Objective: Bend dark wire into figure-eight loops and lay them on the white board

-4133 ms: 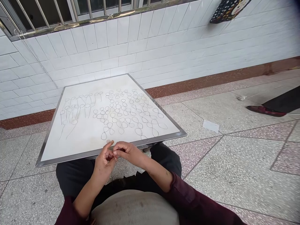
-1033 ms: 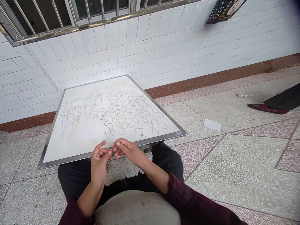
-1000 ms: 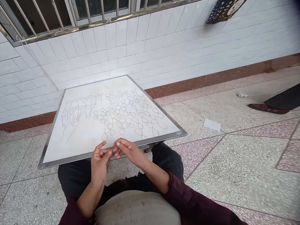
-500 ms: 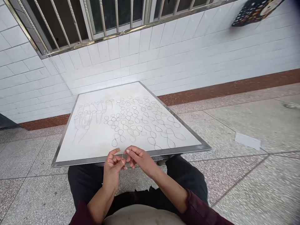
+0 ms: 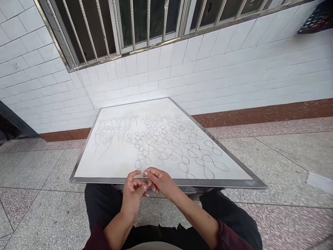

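The person's left hand [image 5: 132,198] and right hand [image 5: 161,182] are coming close together and almost touching. Their fingertips are making a very narrow pinch on a thin strand [image 5: 143,181], which looks like fine wire and is standing up between them. The grip is tight and small, not wide. The strand is too thin to show just how each finger is holding it.

The hands are hanging just over the near edge of a big white board [image 5: 111,170]. The board is sitting across the person's dark trousers [image 5: 104,205], and it has a shiny metal rim [image 5: 197,182] around it. Lots of small loops [image 5: 158,144] are lying on the board, and the closest ones are sitting just above the hands. Some loops with long tails [image 5: 106,133] are lying in a group toward the left side.

A wide bare white patch is stretching along the board's front edge to the left of the hands, so there is open room there. To the right, there is a narrower bare strip between the loops and the rim.

Past the far edge of the board, a white tile wall [image 5: 208,73] is standing with a brown strip [image 5: 260,114] along its bottom. Speckled floor tiles [image 5: 291,156] are spreading out on both sides of the board, giving lots of open space.
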A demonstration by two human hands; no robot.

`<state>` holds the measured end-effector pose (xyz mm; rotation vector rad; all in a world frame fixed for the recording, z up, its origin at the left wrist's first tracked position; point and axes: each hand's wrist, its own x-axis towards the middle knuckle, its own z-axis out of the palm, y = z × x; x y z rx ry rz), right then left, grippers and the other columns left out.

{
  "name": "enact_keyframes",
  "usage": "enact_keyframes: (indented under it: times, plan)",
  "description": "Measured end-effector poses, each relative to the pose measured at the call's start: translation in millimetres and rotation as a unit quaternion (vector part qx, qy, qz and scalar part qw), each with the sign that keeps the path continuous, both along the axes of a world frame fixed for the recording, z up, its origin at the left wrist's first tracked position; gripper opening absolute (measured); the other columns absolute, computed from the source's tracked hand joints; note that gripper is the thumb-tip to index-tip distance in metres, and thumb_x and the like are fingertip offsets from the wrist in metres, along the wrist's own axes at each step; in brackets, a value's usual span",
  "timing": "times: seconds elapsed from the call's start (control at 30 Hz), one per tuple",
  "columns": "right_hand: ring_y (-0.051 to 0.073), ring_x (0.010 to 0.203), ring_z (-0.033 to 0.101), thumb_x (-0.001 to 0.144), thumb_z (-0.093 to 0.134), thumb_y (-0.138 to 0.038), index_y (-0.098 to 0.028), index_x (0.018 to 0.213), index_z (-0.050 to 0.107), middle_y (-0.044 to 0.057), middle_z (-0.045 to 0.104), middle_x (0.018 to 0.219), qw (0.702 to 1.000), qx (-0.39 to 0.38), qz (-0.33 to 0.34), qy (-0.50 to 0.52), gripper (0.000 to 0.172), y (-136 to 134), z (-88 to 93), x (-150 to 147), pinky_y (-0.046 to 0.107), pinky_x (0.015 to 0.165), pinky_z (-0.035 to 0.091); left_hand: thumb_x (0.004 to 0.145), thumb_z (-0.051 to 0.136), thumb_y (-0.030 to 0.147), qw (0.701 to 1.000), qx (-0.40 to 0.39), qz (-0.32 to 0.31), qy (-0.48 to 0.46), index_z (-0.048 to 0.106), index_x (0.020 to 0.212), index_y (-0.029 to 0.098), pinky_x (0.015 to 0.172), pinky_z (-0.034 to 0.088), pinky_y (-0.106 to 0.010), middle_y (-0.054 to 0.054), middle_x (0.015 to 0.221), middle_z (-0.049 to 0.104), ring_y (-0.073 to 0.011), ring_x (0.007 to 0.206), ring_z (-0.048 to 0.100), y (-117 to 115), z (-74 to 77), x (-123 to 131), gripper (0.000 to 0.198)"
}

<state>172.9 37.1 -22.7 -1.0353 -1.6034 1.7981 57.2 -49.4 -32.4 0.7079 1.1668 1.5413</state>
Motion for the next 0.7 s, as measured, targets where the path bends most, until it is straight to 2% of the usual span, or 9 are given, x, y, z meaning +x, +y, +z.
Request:
enact_keyframes:
  times: [0.1,0.2,0.27,0.4,0.5,0.6,0.7]
  plan:
    - [0.010,0.043,0.048,0.077,0.061,-0.053,-0.020,0.082,0.063,-0.004,0.056,0.056,1.000,0.007,0.001,0.000,0.034,3,-3.2,-9,0.023,0.041,0.039,0.071,0.078,0.033,1.000,0.004,0.030,0.002,0.055,0.114,0.019,0.055,0.046,-0.025,0.003,0.066,0.058,-0.0128,0.060,0.054,1,-0.9,-5,0.050]
    - [0.012,0.054,0.055,0.079,0.058,-0.058,-0.021,0.096,0.060,0.000,0.062,0.077,0.999,0.010,-0.024,0.045,0.041,-3,-5.2,-15,0.026,0.047,0.048,0.073,0.077,0.031,0.996,0.021,0.085,0.005,0.052,0.118,0.020,0.058,0.047,-0.025,0.003,0.070,0.058,-0.0125,0.063,0.055,4,-1.1,-14,0.053]
    - [0.012,0.059,0.057,0.080,0.056,-0.061,-0.022,0.101,0.056,0.002,0.063,0.087,0.998,0.010,-0.014,0.054,0.044,-12,-7.4,-19,0.026,0.048,0.050,0.076,0.075,0.029,0.992,0.036,0.117,0.014,0.049,0.122,0.020,0.062,0.047,-0.026,0.003,0.073,0.058,-0.0117,0.064,0.055,5,-1.4,-21,0.053]
    - [0.014,0.063,0.058,0.077,0.065,-0.055,-0.022,0.095,0.051,-0.001,0.060,0.076,0.998,-0.006,0.059,0.032,0.040,-30,-15.0,-27,0.023,0.047,0.047,0.079,0.072,0.029,0.990,0.038,0.135,0.020,0.048,0.123,0.020,0.069,0.048,-0.027,0.002,0.074,0.060,-0.0122,0.067,0.058,5,-1.7,-31,0.051]
    - [0.012,0.060,0.055,0.077,0.064,-0.048,-0.022,0.090,0.052,-0.004,0.056,0.070,0.998,-0.001,0.046,0.039,0.032,-38,-18.8,-33,0.021,0.046,0.043,0.079,0.072,0.029,0.989,0.039,0.141,0.023,0.049,0.122,0.020,0.070,0.048,-0.027,0.003,0.073,0.061,-0.0127,0.068,0.059,3,-1.1,-33,0.050]
    - [0.012,0.054,0.049,0.084,0.054,-0.041,-0.022,0.092,0.054,-0.004,0.053,0.066,0.998,0.052,0.042,0.011,0.020,-42,-19.6,-36,0.022,0.046,0.041,0.078,0.072,0.029,0.987,0.045,0.153,0.028,0.051,0.122,0.020,0.070,0.049,-0.027,0.003,0.073,0.061,-0.0125,0.068,0.060,1,-0.4,-36,0.049]
    - [0.012,0.054,0.046,0.087,0.048,-0.031,-0.022,0.091,0.055,-0.005,0.050,0.063,0.987,0.153,0.039,-0.034,0.012,-45,-21.7,-38,0.024,0.052,0.039,0.077,0.073,0.027,0.986,0.041,0.161,0.030,0.054,0.119,0.020,0.070,0.050,-0.028,0.004,0.071,0.060,-0.0117,0.064,0.059,1,-1.8,-40,0.048]
